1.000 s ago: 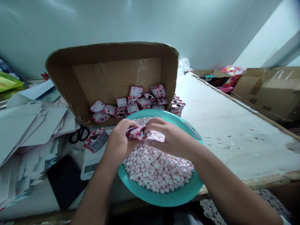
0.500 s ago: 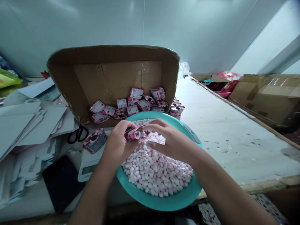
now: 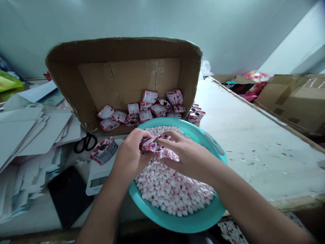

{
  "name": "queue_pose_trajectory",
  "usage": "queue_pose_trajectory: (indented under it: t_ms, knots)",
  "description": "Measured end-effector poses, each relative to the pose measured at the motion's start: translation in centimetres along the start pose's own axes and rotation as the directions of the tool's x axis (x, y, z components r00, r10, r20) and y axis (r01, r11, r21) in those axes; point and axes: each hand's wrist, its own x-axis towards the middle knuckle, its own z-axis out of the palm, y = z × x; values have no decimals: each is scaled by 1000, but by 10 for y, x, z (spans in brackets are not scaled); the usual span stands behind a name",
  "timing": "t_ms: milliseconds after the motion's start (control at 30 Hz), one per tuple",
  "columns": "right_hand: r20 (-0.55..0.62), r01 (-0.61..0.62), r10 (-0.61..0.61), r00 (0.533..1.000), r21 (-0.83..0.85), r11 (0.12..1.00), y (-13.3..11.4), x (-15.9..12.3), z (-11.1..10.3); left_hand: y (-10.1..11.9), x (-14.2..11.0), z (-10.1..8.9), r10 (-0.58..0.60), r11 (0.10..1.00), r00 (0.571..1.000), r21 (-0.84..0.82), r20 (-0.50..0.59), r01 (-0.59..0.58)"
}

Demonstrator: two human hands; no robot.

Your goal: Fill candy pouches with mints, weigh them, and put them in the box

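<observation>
Over a turquoise basin (image 3: 175, 223) of pale pink candies (image 3: 175, 193), my left hand (image 3: 132, 156) is closed around a red and pink printed candy packet (image 3: 149, 144). My right hand (image 3: 186, 152) has its bent fingers against the packet's right end, where they hide the opening; its thumb sits lower, above the candies. To the left, a similar packet (image 3: 104, 151) rests on a white digital scale (image 3: 95, 174), whose display is partly covered by my left arm. Behind the basin, several packets (image 3: 146, 116) lie in a cardboard box (image 3: 96, 81) turned on its side.
Black scissors (image 3: 85, 143) lie left of the scale, with a flat black panel (image 3: 69, 196) in front. Stacked white cards (image 3: 45, 135) cover the left side. A few packets (image 3: 196, 117) stand right of the box. Another cardboard box (image 3: 291, 98) is at the far right.
My right fingers have moved in closer over the packet's end, covering candies that showed there. The left hand keeps its hold. The view has shifted slightly.
</observation>
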Motion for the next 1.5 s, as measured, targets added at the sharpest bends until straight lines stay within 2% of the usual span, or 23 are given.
queue_pose_trajectory:
  t_ms: [167, 567, 733, 833, 900, 933, 967, 1033, 1200, 1267, 1400, 1500]
  knots:
    - [62, -34, 28, 998, 100, 994, 3, 0, 0, 0, -1, 2, -52, 998, 998, 45, 31, 50]
    - [26, -28, 25, 999, 114, 993, 3, -1, 2, 5, -2, 3, -92, 995, 996, -45, -2, 92]
    - [-3, -58, 60, 998, 190, 980, 2, -2, 7, 5, -2, 5, -127, 989, 992, -70, 5, 127]
    - [-151, -35, 108, 983, 423, 905, 3, -1, 9, 3, -2, 4, -148, 988, 989, -41, -27, 146]
    - [-304, 57, 143, 942, 564, 824, 5, -1, 8, 1, -2, 4, -172, 985, 981, -14, -89, 172]
    - [-357, 94, 149, 922, 581, 808, 5, -1, 7, 0, -2, 3, -178, 984, 977, -6, -117, 178]
    - [-382, 102, 147, 912, 561, 821, 6, -1, 5, 0, -2, 3, -174, 984, 976, -3, -129, 175]
    - [-368, 61, 127, 921, 457, 887, 6, -1, 2, -1, -2, 2, -140, 990, 983, 1, -119, 141]
    - [-182, 12, 34, 983, 246, 969, 6, 0, -3, -3, -3, 0, -6, 1000, 999, -17, -41, 5]
    - [-122, -3, 27, 992, 185, 983, 6, 1, -2, -3, -3, 0, -9, 1000, 999, -16, -44, 8]
    - [-76, -64, 73, 994, 109, 992, 8, 0, 0, -1, -3, 0, -58, 998, 994, -17, -94, 56]
    - [-80, -33, 44, 996, 133, 991, 11, 0, 0, -1, -4, 1, -63, 998, 992, 9, -109, 65]
